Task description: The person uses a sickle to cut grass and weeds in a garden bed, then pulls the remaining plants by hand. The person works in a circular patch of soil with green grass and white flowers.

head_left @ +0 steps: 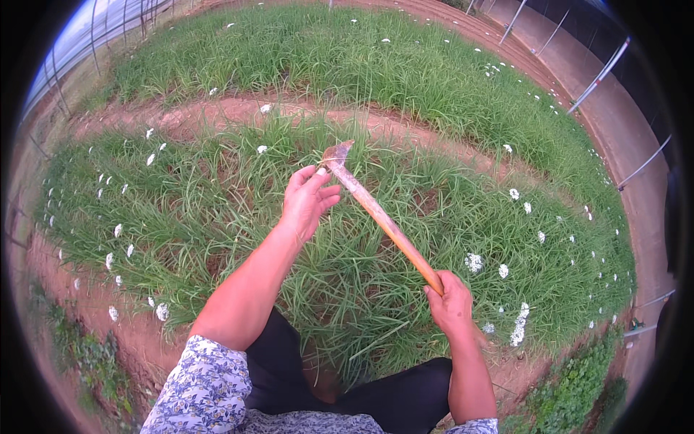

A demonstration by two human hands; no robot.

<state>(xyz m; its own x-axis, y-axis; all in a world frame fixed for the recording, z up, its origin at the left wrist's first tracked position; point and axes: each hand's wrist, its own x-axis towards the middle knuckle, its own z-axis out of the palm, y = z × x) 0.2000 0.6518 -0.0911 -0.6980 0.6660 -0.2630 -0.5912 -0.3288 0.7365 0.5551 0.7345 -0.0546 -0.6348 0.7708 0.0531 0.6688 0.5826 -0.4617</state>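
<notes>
Person is working with a short hoe with an orange-brown wooden handle and rusty metal blade, lying aslant above the near plants, blade far, handle end near and to the right. Right hand is grasping the handle end, fingers wrapped round. Left hand is reaching to the blade end, thumb and forefinger close against it, other fingers loosely bent; cannot tell whether it is pinching or only touching. Step in hand is probably checking or clearing the blade; next move seems to call for a steady right grip and left fingertips minding the edge.

Counts: one hoe, two hands, two beds of long-leaved green plants, near and far, one reddish bare-soil strip running between. Round white flower heads are dotting both beds, too many and too small for counting.
</notes>
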